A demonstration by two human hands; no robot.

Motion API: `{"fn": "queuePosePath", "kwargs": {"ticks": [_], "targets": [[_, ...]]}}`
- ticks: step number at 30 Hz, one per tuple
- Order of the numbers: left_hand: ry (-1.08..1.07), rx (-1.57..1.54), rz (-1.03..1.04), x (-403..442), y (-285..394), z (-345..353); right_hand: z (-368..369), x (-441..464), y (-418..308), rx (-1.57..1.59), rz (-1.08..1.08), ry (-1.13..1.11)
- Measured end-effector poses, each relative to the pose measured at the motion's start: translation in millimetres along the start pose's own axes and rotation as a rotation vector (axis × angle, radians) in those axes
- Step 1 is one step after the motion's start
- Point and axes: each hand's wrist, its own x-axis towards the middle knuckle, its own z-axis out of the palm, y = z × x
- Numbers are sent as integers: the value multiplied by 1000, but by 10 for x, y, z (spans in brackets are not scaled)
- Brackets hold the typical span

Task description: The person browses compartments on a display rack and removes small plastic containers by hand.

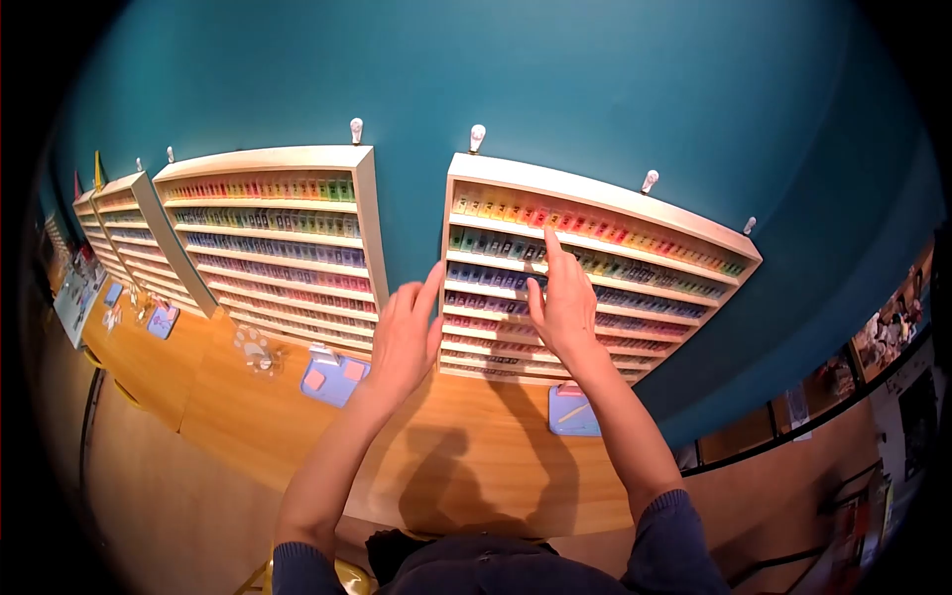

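My right hand (568, 307) points, grip open, near small bright things (615, 233) right of the middle; my left hand (402, 332) is open too. A careless finger bump could knock some down

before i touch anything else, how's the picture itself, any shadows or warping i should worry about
head view: strong wide-lens curve, wooden rack bowed, corners black; the person's shadow falls on the table and up that rack, dimming bottles near the right hand; lower right edge dark; tiny bottle labels too small to read
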Motion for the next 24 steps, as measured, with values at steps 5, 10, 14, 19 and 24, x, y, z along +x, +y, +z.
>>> {"fn": "queuePosePath", "kwargs": {"ticks": [5, 10, 14, 19, 24], "targets": [[114, 208, 138, 837, 27, 241, 8, -309, 67, 67, 34, -45], [47, 401, 42, 1000, -58, 418, -92, -558, 134, 61, 137, -147], [6, 418, -21, 999, -22, 426, -77, -395, 315, 126, 211, -142], [43, 302, -23, 1010, 206, 438, -23, -49, 238, 132, 253, -127], [-28, 193, 186, 1045, 375, 663, 122, 35, 178, 106, 251, -211]]}}
